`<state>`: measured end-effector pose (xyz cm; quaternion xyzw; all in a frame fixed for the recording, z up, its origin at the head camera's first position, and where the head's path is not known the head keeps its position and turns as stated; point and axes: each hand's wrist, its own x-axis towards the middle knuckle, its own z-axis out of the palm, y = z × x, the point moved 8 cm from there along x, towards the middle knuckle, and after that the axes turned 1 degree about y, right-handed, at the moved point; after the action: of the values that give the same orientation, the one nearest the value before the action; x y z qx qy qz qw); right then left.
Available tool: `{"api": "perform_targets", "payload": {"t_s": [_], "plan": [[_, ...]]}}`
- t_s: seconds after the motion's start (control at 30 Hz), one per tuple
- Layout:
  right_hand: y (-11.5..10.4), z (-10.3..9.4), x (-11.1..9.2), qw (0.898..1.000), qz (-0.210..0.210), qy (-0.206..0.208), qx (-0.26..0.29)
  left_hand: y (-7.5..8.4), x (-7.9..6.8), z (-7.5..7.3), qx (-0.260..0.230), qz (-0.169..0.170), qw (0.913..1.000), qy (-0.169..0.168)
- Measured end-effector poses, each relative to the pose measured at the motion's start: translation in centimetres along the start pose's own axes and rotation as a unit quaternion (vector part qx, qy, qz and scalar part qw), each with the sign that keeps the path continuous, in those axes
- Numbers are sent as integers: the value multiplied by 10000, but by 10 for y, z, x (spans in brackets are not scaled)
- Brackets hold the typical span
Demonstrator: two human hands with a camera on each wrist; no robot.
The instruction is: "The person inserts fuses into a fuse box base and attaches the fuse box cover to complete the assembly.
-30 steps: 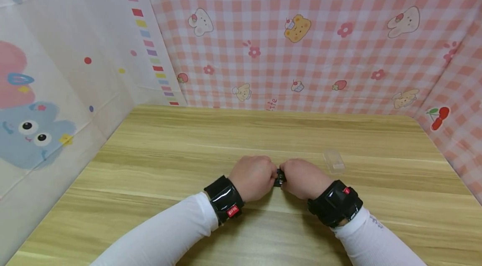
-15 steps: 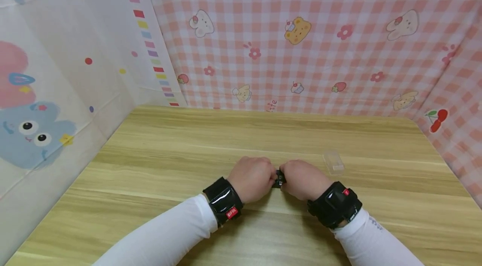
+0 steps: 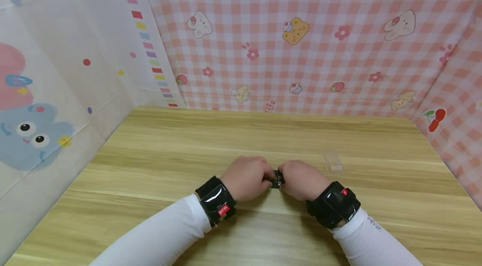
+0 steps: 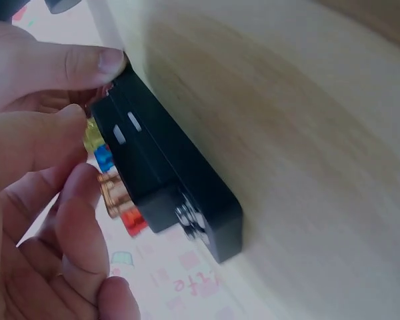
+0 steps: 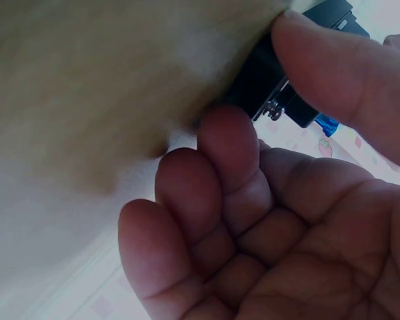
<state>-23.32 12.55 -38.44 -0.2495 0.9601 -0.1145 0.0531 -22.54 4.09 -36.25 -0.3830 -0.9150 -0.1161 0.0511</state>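
A black fuse box [image 4: 153,153] lies between my hands on the table. Coloured translucent blade fuses stick out of it in a row: yellow [image 4: 91,137], blue [image 4: 104,159], amber [image 4: 115,195] and red [image 4: 134,221]. Metal terminals [image 4: 192,220] show at one end in the left wrist view. My right hand [image 3: 304,179] pinches the right end of the box between thumb and fingers. My left hand [image 3: 244,178] is at the left part of the box, thumb and index finger parted, the thumb close to the yellow fuse; whether it touches cannot be seen for certain.
A clear plastic cover [image 3: 332,162] lies on the wooden table [image 3: 180,140], behind and right of my right hand. Pink checked cloth [image 3: 263,27] hangs behind the table, with a white printed cloth [image 3: 105,40] on the left.
My left hand has drawn back slightly to the left, and its thumb and index finger have spread apart, uncovering more of the fuse box. My right hand keeps its grip.
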Motion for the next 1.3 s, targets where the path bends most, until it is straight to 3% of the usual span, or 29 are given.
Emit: {"api": "perform_targets", "payload": {"t_s": [0.27,0.47,0.7,1.3], "plan": [[1,1,0,9997,191,-130,-67,-24,-9,-7,-264,-475,9985,-30],[2,2,1,9993,283,-233,-87,-39,-15,-5,-51,-787,9963,-352],[2,3,1,9990,327,-307,-63,-48,-21,2,-158,-1046,9925,-616],[3,3,1,9990,337,-275,-37,-57,-21,10,-105,-1140,9899,-841]]}}
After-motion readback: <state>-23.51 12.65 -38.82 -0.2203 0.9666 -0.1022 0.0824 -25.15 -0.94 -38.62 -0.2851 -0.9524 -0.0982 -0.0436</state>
